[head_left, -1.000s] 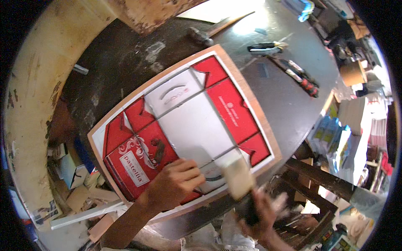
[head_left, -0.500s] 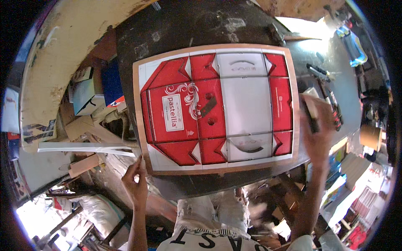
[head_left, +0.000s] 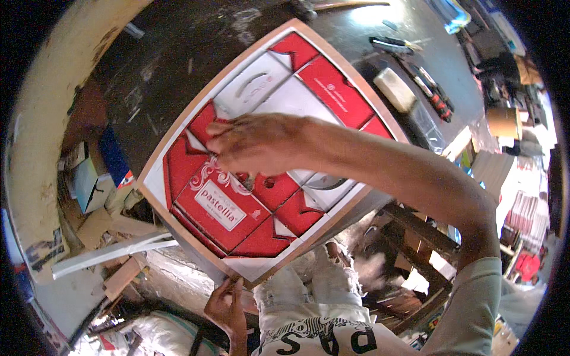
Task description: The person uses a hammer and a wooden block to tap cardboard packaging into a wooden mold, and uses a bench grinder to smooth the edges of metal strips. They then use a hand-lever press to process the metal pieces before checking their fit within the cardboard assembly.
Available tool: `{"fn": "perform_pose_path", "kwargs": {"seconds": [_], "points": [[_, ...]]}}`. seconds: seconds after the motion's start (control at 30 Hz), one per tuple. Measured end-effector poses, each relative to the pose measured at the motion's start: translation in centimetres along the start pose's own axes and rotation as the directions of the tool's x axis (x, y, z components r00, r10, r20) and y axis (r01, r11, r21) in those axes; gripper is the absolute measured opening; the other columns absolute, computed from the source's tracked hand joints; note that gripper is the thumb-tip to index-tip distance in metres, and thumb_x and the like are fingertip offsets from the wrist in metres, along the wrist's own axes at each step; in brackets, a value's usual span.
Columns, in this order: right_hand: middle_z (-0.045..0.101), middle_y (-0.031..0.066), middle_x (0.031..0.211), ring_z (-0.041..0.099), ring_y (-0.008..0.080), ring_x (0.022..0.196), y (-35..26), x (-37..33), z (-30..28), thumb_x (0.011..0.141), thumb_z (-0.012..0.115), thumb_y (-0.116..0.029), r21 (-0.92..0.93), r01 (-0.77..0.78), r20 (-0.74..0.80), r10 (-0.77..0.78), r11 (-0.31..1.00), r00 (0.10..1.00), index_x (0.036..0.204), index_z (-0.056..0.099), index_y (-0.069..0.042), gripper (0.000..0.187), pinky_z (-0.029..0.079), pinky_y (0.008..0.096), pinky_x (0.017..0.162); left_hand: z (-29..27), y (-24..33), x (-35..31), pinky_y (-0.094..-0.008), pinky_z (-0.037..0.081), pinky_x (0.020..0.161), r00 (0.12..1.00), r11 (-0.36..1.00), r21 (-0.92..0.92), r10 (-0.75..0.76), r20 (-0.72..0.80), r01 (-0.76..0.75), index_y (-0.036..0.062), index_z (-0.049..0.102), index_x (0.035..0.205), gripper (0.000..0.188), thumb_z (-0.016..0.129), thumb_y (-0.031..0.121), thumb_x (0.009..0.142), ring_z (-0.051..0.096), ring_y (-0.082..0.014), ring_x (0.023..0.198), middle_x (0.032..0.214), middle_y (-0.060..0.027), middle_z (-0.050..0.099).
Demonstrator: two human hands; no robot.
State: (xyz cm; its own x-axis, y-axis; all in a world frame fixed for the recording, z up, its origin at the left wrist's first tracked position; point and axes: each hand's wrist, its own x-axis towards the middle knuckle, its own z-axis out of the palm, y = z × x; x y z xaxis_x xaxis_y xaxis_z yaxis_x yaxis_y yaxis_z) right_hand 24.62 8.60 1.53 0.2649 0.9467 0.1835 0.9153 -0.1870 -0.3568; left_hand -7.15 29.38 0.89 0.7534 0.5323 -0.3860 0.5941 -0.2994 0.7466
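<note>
A flat board edged in brown wood (head_left: 347, 58) lies turned at an angle, one corner toward me. On its face is a red and white printed box layout (head_left: 323, 83), with thin dark strips following the outlines of its panels. My right hand (head_left: 261, 142) reaches across it, palm down, fingers bent onto the red panels at the far left. Whatever its fingers hold, if anything, is hidden beneath them. At the near corner, my left hand (head_left: 225, 308) pinches the board's edge between thumb and fingers. Two round holes show beside the right hand, one partly covered.
Under the board is a dark worktop (head_left: 139, 98). To the right lie a pale block (head_left: 395, 90), a knife-like cutter (head_left: 393, 44) and a red-handled tool (head_left: 439, 107). Long white strips (head_left: 113, 254) jut out at the left, below some boxes (head_left: 92, 187). A pale curved frame (head_left: 35, 130) borders the left.
The board has turned anticlockwise. My right hand has gone from the pale block on the right to the board's red panels. My left hand has moved right and nearer, to the board's corner.
</note>
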Motion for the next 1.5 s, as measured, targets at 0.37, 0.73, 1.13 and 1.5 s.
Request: {"fn": "perform_pose_path", "kwargs": {"seconds": [0.37, 0.73, 1.13, 1.5], "points": [[0.06, 0.0012, 0.073, 0.056, 0.0085, 0.067, -12.7, -14.7, -3.4, 0.082, 0.077, -0.002, 0.968, -0.213, -0.166, 0.973, 0.131, -0.158, 0.072, 0.058, -0.002, 0.022, 0.047, 0.0244, 0.061, 12.4, 16.7, 9.9, -0.0396, 0.048, 0.086, 0.187, 0.295, -0.099, 0.796, 0.576, -0.95, 0.0034, 0.067, 0.108, 0.034, 0.08, 0.01, 0.077, 0.06, -0.0267, 0.099, 0.104, -0.0072, 0.066], [0.071, 0.0099, 0.091, 0.068, 0.0178, 0.084, -19.6, -12.5, 2.5, 0.075, 0.073, 0.014, 0.967, -0.224, -0.025, 0.838, -0.117, -0.545, 0.099, 0.07, 0.003, 0.026, 0.055, 0.0283, 0.078, 16.1, 18.4, 12.1, -0.0353, 0.045, 0.079, -0.08, 0.186, -0.248, 0.626, 0.776, -0.951, 0.0021, 0.069, 0.086, 0.013, 0.071, 0.008, 0.075, 0.057, -0.021, 0.095, 0.104, -0.0043, 0.066], [0.073, 0.0106, 0.079, 0.067, 0.0113, 0.065, -18.5, -10.3, 5.6, 0.075, 0.078, 0.008, 0.749, -0.654, -0.406, 0.854, 0.108, -0.325, 0.096, 0.069, 0.003, 0.024, 0.054, 0.0251, 0.061, 17.2, 18.3, 12.1, -0.0336, 0.043, 0.078, -0.183, 0.102, -0.302, 0.6, 0.779, -0.948, 0.0029, 0.064, 0.081, 0.007, 0.065, 0.01, 0.079, 0.066, -0.0183, 0.095, 0.096, -0.0062, 0.072], [0.074, 0.0121, 0.077, 0.063, 0.0093, 0.056, -18.1, -10.7, 7.5, 0.071, 0.08, 0.01, 0.681, -0.708, -0.507, 0.817, 0.187, -0.273, 0.09, 0.069, -0.001, 0.025, 0.046, 0.0201, 0.05, 17.6, 18.0, 11.5, -0.0349, 0.045, 0.076, -0.111, 0.096, -0.227, 0.653, 0.749, -0.969, 0.0023, 0.065, 0.08, 0.012, 0.068, -0.005, 0.07, 0.068, -0.0231, 0.086, 0.091, -0.0046, 0.074]]}}
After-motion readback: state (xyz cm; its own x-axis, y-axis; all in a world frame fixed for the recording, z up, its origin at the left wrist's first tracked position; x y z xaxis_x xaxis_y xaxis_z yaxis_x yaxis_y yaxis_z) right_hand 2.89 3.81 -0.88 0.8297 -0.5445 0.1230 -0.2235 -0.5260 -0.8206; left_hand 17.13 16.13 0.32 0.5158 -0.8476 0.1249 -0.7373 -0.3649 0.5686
